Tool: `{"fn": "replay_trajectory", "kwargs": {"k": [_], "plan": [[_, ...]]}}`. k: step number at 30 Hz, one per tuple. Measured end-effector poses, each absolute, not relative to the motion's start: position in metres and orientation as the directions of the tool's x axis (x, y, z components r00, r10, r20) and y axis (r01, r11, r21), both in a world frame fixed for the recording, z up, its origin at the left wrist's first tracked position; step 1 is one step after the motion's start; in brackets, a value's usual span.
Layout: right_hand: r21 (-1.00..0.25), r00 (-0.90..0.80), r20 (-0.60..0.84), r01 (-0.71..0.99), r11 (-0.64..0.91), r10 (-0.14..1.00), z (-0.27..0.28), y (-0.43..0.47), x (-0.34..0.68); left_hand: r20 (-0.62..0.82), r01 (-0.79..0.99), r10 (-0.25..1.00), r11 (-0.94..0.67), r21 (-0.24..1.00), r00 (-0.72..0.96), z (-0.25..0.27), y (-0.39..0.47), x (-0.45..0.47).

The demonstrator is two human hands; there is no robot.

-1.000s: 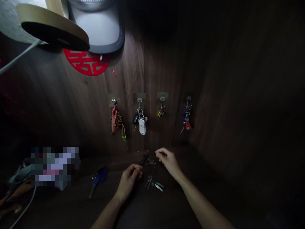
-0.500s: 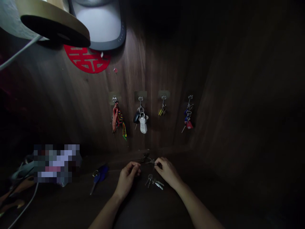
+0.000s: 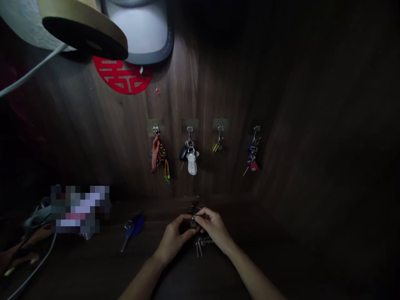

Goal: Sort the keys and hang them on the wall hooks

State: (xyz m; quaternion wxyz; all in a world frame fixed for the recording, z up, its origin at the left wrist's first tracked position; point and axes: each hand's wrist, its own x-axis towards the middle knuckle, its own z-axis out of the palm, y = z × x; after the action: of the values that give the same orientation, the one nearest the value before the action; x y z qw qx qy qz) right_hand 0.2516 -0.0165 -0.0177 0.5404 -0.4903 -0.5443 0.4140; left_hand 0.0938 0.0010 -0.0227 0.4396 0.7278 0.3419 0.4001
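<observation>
the right hand (image 3: 215, 228) pinches a small metal key ring (image 3: 194, 218) beside the curled left hand (image 3: 174, 238), whose grip is too dim to tell, while silvery keys (image 3: 199, 248) sit just below, shafts toward the person, nearer the right.

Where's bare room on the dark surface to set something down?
Between the blue key and the left hand; likely right of the right hand too, though it's dim there. Crowded: around both hands, with loose keys just nearside, and far left by the pixelated bundle.
</observation>
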Motion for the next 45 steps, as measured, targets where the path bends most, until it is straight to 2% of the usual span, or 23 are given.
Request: {"fn": "replay_trajectory", "kwargs": {"k": [11,18,22,25,34,45], "plan": [[-0.979,0.097,0.182,0.112,0.171,0.978,-0.015,-0.016,0.250,0.269,0.183,0.856,-0.379,0.907,0.442,-0.025,0.002,0.094],[-0.978,-0.025,0.205,-0.053,0.203,0.978,-0.020,-0.016,0.245,0.255,0.129,0.894,-0.321,0.938,0.369,-0.030,0.008,0.095],[-0.968,0.020,0.250,0.016,0.250,0.968,-0.023,-0.013,0.248,0.264,0.156,0.897,-0.335,0.929,0.355,-0.029,0.007,0.094],[-0.974,0.068,0.224,0.055,0.220,0.972,-0.022,-0.012,0.252,0.272,0.162,0.901,-0.340,0.926,0.338,-0.027,0.006,0.094],[-0.980,0.024,0.116,-0.158,0.118,0.993,-0.009,-0.020,0.252,0.191,0.015,0.936,-0.205,0.979,0.296,-0.024,0.011,0.092],[-0.941,-0.016,0.074,-0.333,0.065,0.997,-0.006,-0.023,0.251,0.181,-0.044,0.872,-0.181,0.983,0.454,-0.020,0.004,0.093]]}}
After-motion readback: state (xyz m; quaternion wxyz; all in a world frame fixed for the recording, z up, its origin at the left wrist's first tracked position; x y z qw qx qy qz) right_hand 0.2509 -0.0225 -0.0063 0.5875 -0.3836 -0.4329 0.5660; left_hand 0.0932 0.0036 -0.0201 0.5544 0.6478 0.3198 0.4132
